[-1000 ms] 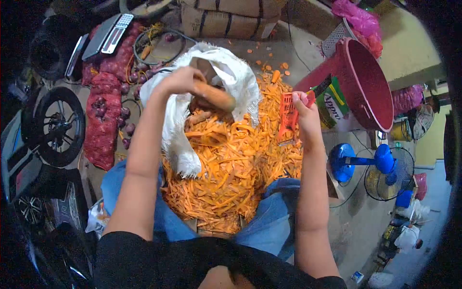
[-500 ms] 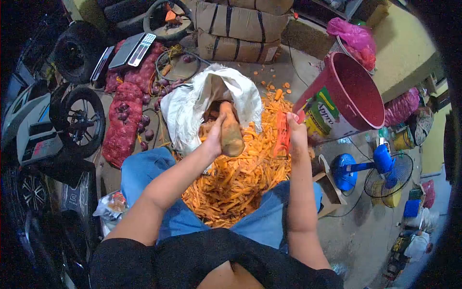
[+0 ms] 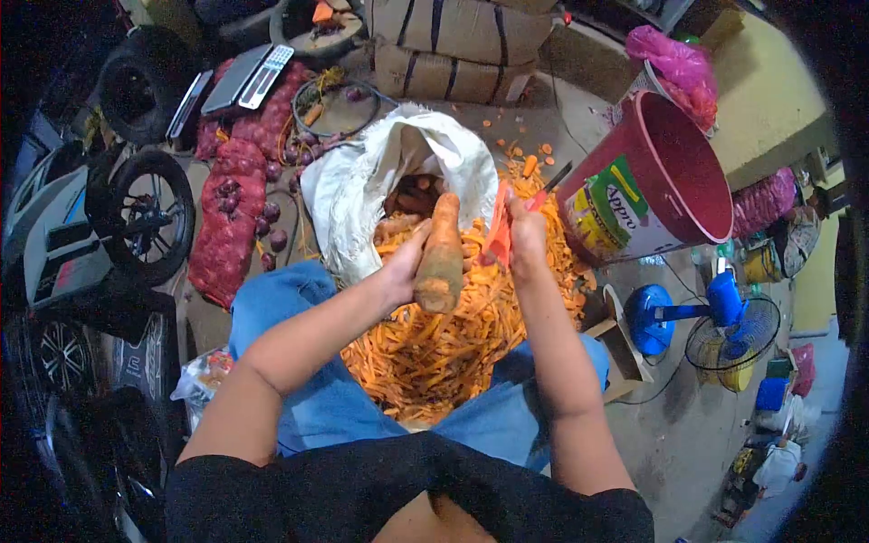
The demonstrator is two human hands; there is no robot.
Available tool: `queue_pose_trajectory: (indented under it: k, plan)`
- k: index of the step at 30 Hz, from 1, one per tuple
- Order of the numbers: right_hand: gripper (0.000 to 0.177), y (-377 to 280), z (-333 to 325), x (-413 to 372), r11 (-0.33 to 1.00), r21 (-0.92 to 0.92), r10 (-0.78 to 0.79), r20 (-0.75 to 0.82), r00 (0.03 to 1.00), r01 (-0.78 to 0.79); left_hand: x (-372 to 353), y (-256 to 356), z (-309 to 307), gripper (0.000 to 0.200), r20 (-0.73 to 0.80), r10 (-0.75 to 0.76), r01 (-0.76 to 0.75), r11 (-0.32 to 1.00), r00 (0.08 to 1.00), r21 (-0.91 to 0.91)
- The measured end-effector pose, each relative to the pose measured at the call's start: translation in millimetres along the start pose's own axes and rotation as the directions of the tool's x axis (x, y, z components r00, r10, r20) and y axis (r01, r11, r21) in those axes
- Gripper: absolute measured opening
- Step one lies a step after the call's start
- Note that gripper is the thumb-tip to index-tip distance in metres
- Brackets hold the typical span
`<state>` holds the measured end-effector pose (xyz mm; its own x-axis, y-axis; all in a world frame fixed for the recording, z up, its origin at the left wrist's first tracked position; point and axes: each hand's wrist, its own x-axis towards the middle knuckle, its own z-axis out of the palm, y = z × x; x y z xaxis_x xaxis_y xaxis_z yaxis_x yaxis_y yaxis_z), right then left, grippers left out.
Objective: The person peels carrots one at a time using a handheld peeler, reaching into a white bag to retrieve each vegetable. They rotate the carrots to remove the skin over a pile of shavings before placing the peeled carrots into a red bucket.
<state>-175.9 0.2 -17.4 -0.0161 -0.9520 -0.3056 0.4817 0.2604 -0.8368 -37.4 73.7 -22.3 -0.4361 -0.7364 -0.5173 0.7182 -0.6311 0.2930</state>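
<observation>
My left hand [image 3: 410, 264] is wrapped round a large carrot [image 3: 441, 253], unpeeled and dirty at its thick lower end. In my right hand [image 3: 528, 237] is an orange-red peeler [image 3: 497, 226], just to the right of the carrot and apart from it. A knife [image 3: 549, 185] with a red handle and dark blade also sticks out of that hand, pointing up and right. Below both hands lies a heap of orange peelings [image 3: 425, 362] between my knees. Beyond the carrot, a white sack [image 3: 348, 195] gapes open with more carrots [image 3: 415, 195] inside.
A tall red bucket [image 3: 647, 181] stands to the right, near a blue fan [image 3: 650, 321] and a cardboard box [image 3: 625, 357]. Red net bags of onions [image 3: 226, 226], a scale [image 3: 249, 81] and a motorbike wheel [image 3: 154, 217] are at left. Tied brown bales [image 3: 453, 45] are stacked behind.
The peeler in my right hand has moved up and left, closer to the carrot. My left hand has brought the carrot slightly nearer to me and turned it more upright in view.
</observation>
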Motion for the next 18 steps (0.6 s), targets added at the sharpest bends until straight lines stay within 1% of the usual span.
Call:
queue_pose_trajectory:
  k: [1, 2, 3, 4, 5, 6, 7, 8, 9, 10, 11, 12, 13, 14, 15, 16, 17, 18]
  plan:
    - [0.016, -14, 7, -12, 0.996, -0.083, 0.02, 0.0, 1.0, -0.02, 5, 0, -3, 0.052, -0.048, -0.025, 0.026, 1.0, 0.999, 0.017]
    - [0.016, -7, 8, -8, 0.996, -0.088, 0.03, -0.006, 1.0, -0.031, 10, 0, -5, 0.051, -0.093, -0.051, 0.054, 0.998, 0.994, 0.037]
    - [0.017, -1, 6, -4, 0.978, -0.197, -0.077, -0.007, 0.997, 0.074, 20, -4, -14, 0.05, -0.053, -0.026, 0.032, 0.993, 0.998, 0.114]
    - [0.018, 5, 5, -2, 0.936, -0.304, -0.183, 0.004, 0.983, 0.175, 26, -6, -19, 0.05, -0.056, -0.038, 0.043, 0.993, 0.998, 0.105]
    - [0.023, 0, 13, -11, 0.852, -0.486, -0.218, 0.004, 0.976, 0.193, 30, -7, -20, 0.046, -0.054, -0.011, 0.019, 0.989, 0.998, 0.149]
    - [0.023, 3, 16, -13, 0.852, -0.491, -0.213, -0.005, 0.977, 0.183, 29, -7, -17, 0.042, -0.051, 0.017, -0.007, 0.981, 0.999, 0.193]
    - [0.025, 7, 19, -13, 0.834, -0.524, -0.212, -0.018, 0.977, 0.172, 27, -5, -13, 0.042, -0.098, 0.018, 0.007, 0.969, 0.995, 0.248]
    - [0.026, 9, 23, -15, 0.816, -0.555, -0.211, -0.027, 0.977, 0.161, 28, -6, -13, 0.042, -0.1, 0.011, 0.013, 0.97, 0.995, 0.242]
    - [0.019, 7, 29, -21, 0.772, -0.615, -0.221, -0.022, 0.975, 0.161, 29, -7, -13, 0.041, -0.119, 0.034, -0.008, 0.977, 0.992, 0.215]
    - [0.019, 10, 30, -22, 0.772, -0.616, -0.216, -0.024, 0.976, 0.155, 30, -7, -13, 0.04, -0.138, 0.058, -0.031, 0.981, 0.989, 0.19]
    - [0.021, 13, 31, -24, 0.775, -0.595, -0.268, -0.001, 0.963, 0.215, 28, -7, -8, 0.04, -0.141, 0.055, -0.029, 0.982, 0.989, 0.185]
    - [0.024, 15, 32, -24, 0.774, -0.57, -0.321, 0.022, 0.947, 0.276, 24, -7, 0, 0.042, -0.153, 0.091, -0.058, 0.977, 0.984, 0.205]
    - [0.023, 20, 31, -21, 0.699, -0.603, -0.428, 0.079, 0.9, 0.385, 18, -5, 7, 0.045, -0.166, 0.126, -0.087, 0.97, 0.978, 0.226]
    - [0.023, 23, 27, -17, 0.698, -0.605, -0.425, 0.08, 0.901, 0.383, 11, -2, 13, 0.045, -0.168, 0.125, -0.086, 0.971, 0.978, 0.223]
    - [0.023, 22, 22, -10, 0.557, -0.703, -0.528, 0.111, 0.842, 0.442, 3, 3, 20, 0.045, -0.201, -0.041, 0.113, 0.924, 0.979, 0.365]
    - [0.022, 18, 15, -4, 0.4, -0.783, -0.616, 0.156, 0.772, 0.477, -2, 4, 22, 0.044, -0.259, -0.197, 0.304, 0.818, 0.946, 0.488]
    - [0.021, 4, 5, 9, 0.349, -0.838, -0.69, 0.073, 0.72, 0.42, 12, -8, -10, 0.044, -0.024, -0.35, 0.319, 0.818, 0.936, 0.479]
    - [0.021, -14, -8, 24, 0.305, -0.885, -0.759, -0.003, 0.651, 0.352, 3, -14, -6, 0.044, -0.027, -0.353, 0.322, 0.817, 0.935, 0.479]
